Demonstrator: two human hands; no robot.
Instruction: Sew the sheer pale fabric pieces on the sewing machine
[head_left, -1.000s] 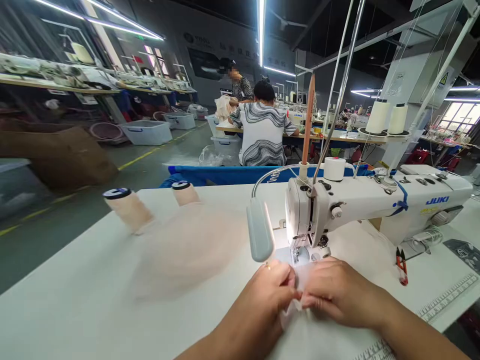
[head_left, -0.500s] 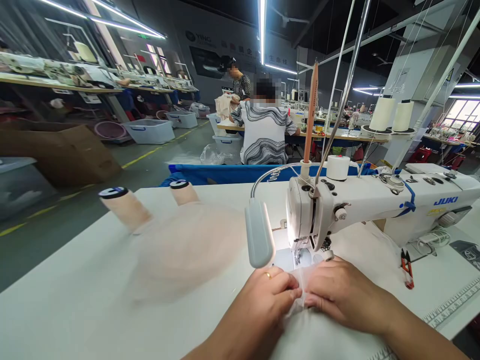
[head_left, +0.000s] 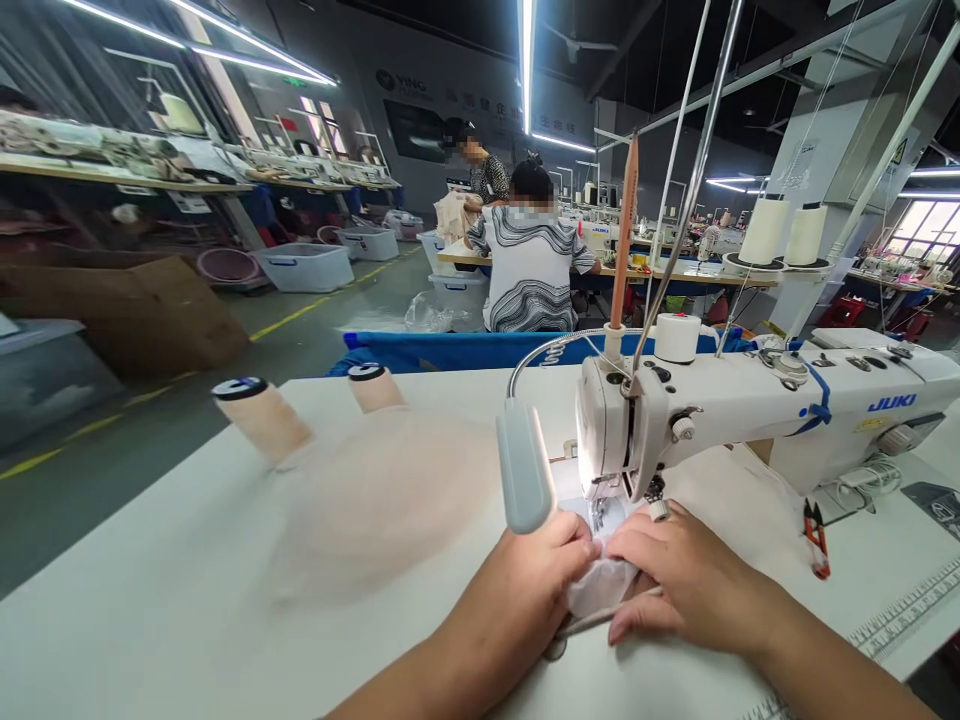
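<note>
My left hand (head_left: 529,585) and my right hand (head_left: 679,580) meet on a small piece of sheer white fabric (head_left: 600,585) on the white table (head_left: 150,610), just in front of the needle of a white JUKI sewing machine (head_left: 750,410). The left hand's fingers are curled and pinch the fabric's left edge. Fingers of the right hand lie pressed flat along its right edge. A grey lamp head (head_left: 523,468) on a gooseneck hangs just above the left hand.
A pile of pale peach mesh (head_left: 382,495) and two peach thread cones (head_left: 262,415) lie to the left. Red thread snips (head_left: 817,535) rest to the right of the machine. Beyond the table, two people (head_left: 529,255) work at another bench; plastic bins (head_left: 304,265) line the aisle.
Both hands have slid forward toward the needle, carrying the white fabric up to the presser foot. The right hand's fingers have spread flatter over the fabric.
</note>
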